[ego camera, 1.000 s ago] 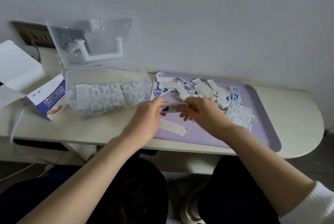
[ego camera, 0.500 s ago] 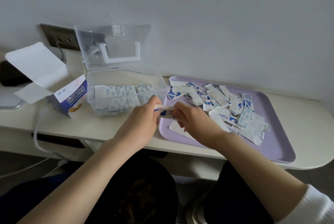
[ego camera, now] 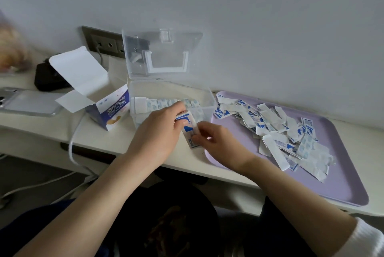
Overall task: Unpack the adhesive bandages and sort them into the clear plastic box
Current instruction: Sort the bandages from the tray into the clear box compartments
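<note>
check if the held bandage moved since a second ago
Yes. The held bandage went left, off the purple tray to the front of the clear box.

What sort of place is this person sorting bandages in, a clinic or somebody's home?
Probably a home or dorm room rather than a clinic: a narrow cream desk pushed against a bare wall, a wall socket with a cable plugged in, and a phone lying at the left.
</note>
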Motion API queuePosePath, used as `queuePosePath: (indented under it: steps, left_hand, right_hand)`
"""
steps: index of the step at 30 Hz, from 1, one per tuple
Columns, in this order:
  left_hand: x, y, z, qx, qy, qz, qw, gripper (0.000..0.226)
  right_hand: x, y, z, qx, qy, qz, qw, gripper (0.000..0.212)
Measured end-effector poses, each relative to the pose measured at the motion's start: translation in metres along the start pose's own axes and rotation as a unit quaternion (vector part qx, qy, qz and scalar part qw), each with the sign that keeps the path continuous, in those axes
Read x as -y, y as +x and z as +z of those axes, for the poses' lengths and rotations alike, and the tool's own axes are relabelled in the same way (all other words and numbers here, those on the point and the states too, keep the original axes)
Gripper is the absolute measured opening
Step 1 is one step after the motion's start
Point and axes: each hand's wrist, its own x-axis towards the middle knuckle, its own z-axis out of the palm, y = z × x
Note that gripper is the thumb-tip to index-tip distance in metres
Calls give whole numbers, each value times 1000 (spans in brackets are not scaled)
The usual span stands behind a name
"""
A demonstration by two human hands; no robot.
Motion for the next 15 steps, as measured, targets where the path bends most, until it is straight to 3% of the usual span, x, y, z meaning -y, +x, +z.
queuePosePath:
  steps: [5,10,13,15]
  left_hand:
    - [1,0,-10,-11,13,0,1000,17]
    - [4,4,-15,-30,13,19,999,4]
    - [12,9,-18,-87,43,53,994,16]
    - [21,13,-19,-90,123,48,987,25]
  right_hand:
    - [13,4,1,-65,88,-35,993,14]
    - [23,10,-4,-86,53,-44,994,18]
    - [29,19,-17,-129,37,-36,990,28]
    - [30,31,-28,-169,40,-20,985,30]
